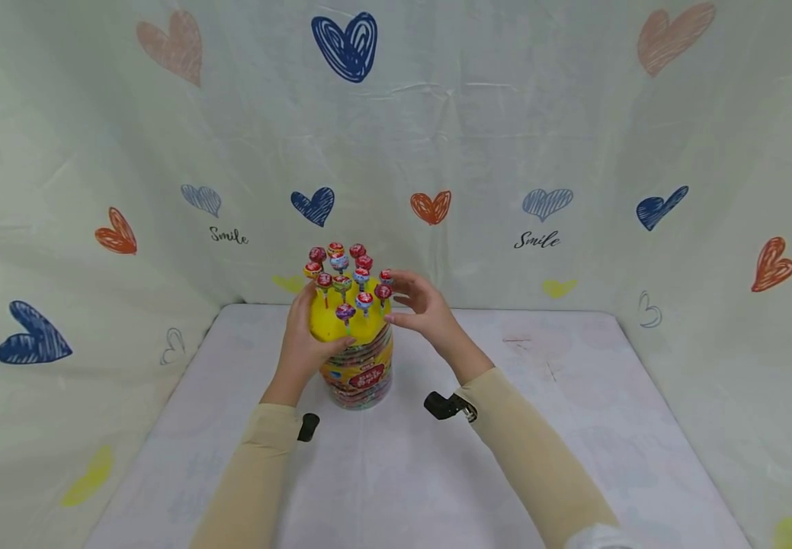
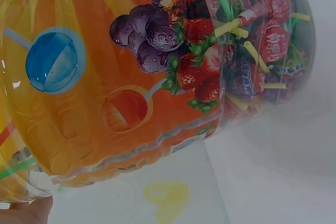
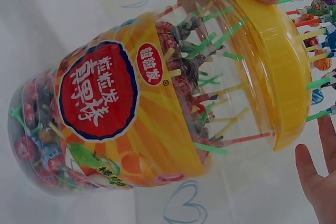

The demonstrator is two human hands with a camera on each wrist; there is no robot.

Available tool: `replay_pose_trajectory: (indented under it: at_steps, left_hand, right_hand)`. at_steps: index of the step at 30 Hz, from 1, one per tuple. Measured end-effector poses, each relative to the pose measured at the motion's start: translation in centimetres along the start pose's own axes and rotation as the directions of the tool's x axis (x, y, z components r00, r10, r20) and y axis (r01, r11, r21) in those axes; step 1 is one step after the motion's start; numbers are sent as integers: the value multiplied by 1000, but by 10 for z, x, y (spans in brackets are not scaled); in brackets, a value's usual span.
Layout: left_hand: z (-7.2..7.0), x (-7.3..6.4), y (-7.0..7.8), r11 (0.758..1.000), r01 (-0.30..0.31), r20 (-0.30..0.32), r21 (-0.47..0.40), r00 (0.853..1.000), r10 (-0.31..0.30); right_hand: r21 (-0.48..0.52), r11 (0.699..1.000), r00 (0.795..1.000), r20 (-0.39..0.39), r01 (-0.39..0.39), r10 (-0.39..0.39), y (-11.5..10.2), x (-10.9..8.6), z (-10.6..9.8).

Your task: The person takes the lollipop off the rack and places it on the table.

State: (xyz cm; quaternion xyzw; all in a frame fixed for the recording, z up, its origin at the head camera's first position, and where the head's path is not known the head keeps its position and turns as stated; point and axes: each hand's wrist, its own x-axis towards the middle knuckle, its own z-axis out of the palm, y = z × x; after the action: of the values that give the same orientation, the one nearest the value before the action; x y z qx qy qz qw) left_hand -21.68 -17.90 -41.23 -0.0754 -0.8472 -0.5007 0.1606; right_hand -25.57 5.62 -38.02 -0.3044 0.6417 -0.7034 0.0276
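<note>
**Left hand [image 1: 302, 339] locked on the lid, right hand [image 1: 433, 314] loose beside the lollipops [image 1: 342, 284]!**

And there's the jar [image 1: 361, 381], upright on the table [image 1: 382, 488], left of middle, towards the far edge. The left hand grips the yellow lid [image 1: 366, 329] at its left rim, thumb on the near side; the right, fingers spread and apart from the lid, hovers at its right; whether a fingertip brushes a lollipop, I can't tell. Packed with sweets below, this jar should feel bottom-heavy, its clear plastic stiff but slick. Best hold? The lid's rim, or both flanks of the body. Mind those thin sticks, likely easy to bend: they crowd the lid's top, blocking any grasp from above. Beyond, heart-printed cloth [image 1: 478, 152] hangs behind the table.
</note>
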Motion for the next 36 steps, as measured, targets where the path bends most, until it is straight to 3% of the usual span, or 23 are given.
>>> replay_pose_trajectory:
  at_steps: [6, 13, 26, 36]
  left_hand:
    - [0, 0, 0, 1000, -13, 1, -17, 1000, 13]
    - [1, 0, 1, 999, 20, 9, -34, 1000, -20]
    - [2, 0, 0, 997, 44, 13, -62, 999, -43]
    - [1, -1, 0, 998, 32, 2, -61, 1000, -32]
  right_hand:
    - [14, 1000, 1000, -13, -9, 9, -2, 0, -1]
    - [40, 999, 1000, -24, -5, 6, -6, 3, -3]
    - [113, 991, 990, -131, 73, -58, -13, -1, -16]
    - [136, 990, 974, -216, -44, 73, 6, -25, -33]
